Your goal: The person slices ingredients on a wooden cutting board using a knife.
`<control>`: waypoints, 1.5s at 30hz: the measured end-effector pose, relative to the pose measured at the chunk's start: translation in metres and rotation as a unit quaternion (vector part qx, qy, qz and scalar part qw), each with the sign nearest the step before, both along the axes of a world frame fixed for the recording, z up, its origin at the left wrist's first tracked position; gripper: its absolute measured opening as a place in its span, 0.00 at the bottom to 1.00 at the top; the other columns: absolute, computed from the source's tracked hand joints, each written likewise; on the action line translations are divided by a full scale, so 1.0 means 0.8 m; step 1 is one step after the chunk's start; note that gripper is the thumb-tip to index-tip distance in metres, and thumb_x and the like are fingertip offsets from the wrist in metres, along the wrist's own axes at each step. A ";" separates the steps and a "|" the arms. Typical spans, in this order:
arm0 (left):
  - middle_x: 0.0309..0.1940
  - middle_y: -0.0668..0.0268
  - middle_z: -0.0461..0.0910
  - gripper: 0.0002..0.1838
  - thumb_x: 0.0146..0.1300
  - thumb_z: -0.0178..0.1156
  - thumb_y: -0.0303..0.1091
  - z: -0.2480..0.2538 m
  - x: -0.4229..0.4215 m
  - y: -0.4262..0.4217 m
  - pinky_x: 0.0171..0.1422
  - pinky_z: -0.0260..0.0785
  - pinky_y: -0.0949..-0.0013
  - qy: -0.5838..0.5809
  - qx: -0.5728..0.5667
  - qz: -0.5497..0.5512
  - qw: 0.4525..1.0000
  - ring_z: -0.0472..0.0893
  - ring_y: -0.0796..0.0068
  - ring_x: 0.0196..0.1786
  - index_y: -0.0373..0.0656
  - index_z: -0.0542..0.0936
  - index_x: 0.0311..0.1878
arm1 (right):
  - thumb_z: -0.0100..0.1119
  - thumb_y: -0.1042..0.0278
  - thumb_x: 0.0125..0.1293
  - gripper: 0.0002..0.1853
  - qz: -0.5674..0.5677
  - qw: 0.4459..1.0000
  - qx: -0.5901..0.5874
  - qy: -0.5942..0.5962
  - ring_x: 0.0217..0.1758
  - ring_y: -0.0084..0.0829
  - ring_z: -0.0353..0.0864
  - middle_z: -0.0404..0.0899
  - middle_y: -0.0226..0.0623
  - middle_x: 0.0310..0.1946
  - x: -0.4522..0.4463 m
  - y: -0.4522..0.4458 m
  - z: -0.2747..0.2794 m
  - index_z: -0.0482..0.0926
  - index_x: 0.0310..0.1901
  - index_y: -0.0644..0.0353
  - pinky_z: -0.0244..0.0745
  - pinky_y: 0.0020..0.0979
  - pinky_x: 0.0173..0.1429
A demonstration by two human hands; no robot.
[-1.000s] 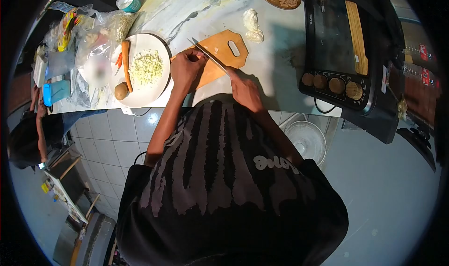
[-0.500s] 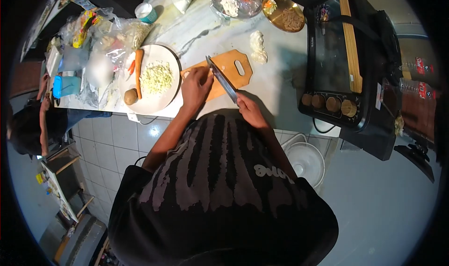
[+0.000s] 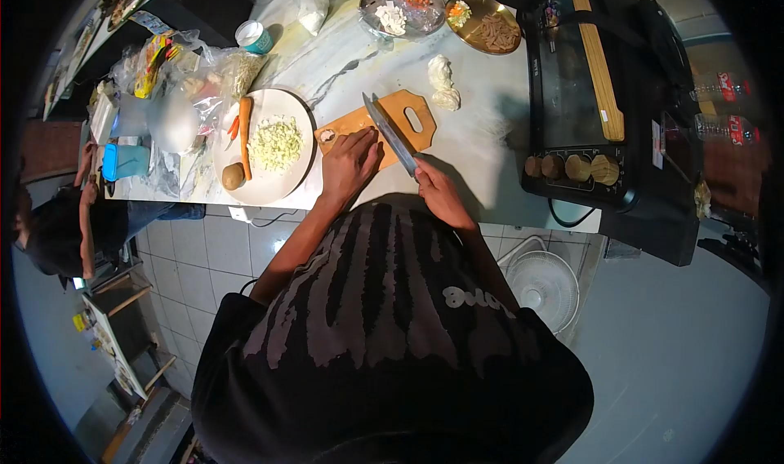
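My right hand is wrapped round the handle of a large kitchen knife. Its blade slants across a wooden cutting board with a slot-shaped hole. Beside the blade, on the left, my left hand rests on the board with its fingers bent and pressed together. Whatever lies under those fingertips is hidden. A small pale piece sits at the board's left end. Left of the board stands a round plate with chopped pale-green vegetable, a carrot, red chillies and a brown round potato-like item.
A white lumpy food item lies behind the board. Metal plates of cut food, one silver and one brassy, stand at the back. A black oven is on the right; plastic bags crowd the left. Another person is far left.
My left hand has flattened and lowered on the board, uncovering the small pale piece at its left end. The knife stays in my right hand; the whole view has shifted slightly.
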State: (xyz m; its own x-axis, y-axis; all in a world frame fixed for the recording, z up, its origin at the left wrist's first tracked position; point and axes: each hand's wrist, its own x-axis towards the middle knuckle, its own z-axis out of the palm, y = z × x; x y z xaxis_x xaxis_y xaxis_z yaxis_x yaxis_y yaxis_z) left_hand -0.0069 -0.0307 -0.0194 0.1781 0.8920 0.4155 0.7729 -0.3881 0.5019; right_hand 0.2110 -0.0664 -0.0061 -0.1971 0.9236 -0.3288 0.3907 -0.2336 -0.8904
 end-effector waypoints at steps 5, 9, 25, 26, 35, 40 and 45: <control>0.59 0.61 0.81 0.26 0.63 0.66 0.35 0.013 0.007 -0.005 0.48 0.78 0.63 -0.007 0.006 0.012 1.000 0.82 0.62 0.46 0.41 0.79 0.64 | 0.43 0.58 0.82 0.23 -0.017 0.982 -0.154 0.111 0.24 0.18 0.66 0.66 0.27 0.27 0.003 0.008 0.021 0.70 0.72 0.55 0.66 0.25 0.26; 0.60 0.59 0.80 0.29 0.64 0.65 0.37 0.009 0.003 -0.004 0.51 0.78 0.61 0.006 -0.032 0.028 0.999 0.81 0.58 0.50 0.43 0.75 0.68 | 0.42 0.59 0.82 0.22 0.014 0.984 -0.151 0.093 0.21 0.15 0.62 0.63 0.24 0.25 0.000 0.012 0.027 0.69 0.73 0.54 0.63 0.22 0.22; 0.53 0.53 0.79 0.23 0.66 0.64 0.37 0.029 0.010 -0.007 0.53 0.77 0.57 -0.018 -0.083 0.030 0.996 0.81 0.53 0.50 0.45 0.80 0.64 | 0.43 0.59 0.82 0.23 0.010 0.990 -0.127 0.061 0.14 0.16 0.63 0.65 0.26 0.24 -0.001 0.018 0.031 0.67 0.74 0.53 0.64 0.24 0.18; 0.53 0.53 0.79 0.23 0.66 0.64 0.37 0.024 0.007 -0.008 0.53 0.77 0.57 -0.018 -0.083 0.031 0.996 0.81 0.53 0.50 0.45 0.80 0.64 | 0.43 0.59 0.82 0.23 0.011 0.990 -0.128 0.061 0.14 0.16 0.63 0.65 0.26 0.24 -0.001 0.018 0.030 0.67 0.74 0.53 0.64 0.24 0.18; 0.43 0.56 0.83 0.19 0.67 0.64 0.35 0.017 -0.008 0.007 0.49 0.77 0.63 -0.151 -0.177 0.091 0.968 0.84 0.62 0.43 0.38 0.83 0.58 | 0.43 0.59 0.82 0.24 -0.007 0.976 -0.168 0.140 0.14 0.16 0.64 0.64 0.25 0.23 -0.011 0.027 0.019 0.65 0.75 0.53 0.64 0.23 0.17; 0.34 0.66 0.87 0.15 0.71 0.63 0.36 -0.002 -0.024 0.040 0.42 0.75 0.73 -0.453 -0.351 0.025 0.819 0.82 0.80 0.35 0.32 0.85 0.51 | 0.44 0.58 0.82 0.25 0.012 0.970 -0.178 0.166 0.15 0.17 0.62 0.62 0.24 0.21 -0.020 0.026 0.021 0.64 0.75 0.56 0.64 0.24 0.18; 0.35 0.65 0.87 0.12 0.73 0.63 0.35 0.005 -0.027 0.044 0.40 0.74 0.74 -0.479 -0.404 0.014 0.779 0.83 0.79 0.35 0.34 0.86 0.44 | 0.44 0.57 0.82 0.24 -0.028 0.982 -0.142 0.123 0.16 0.18 0.64 0.64 0.26 0.22 -0.025 0.020 0.029 0.66 0.74 0.54 0.66 0.25 0.21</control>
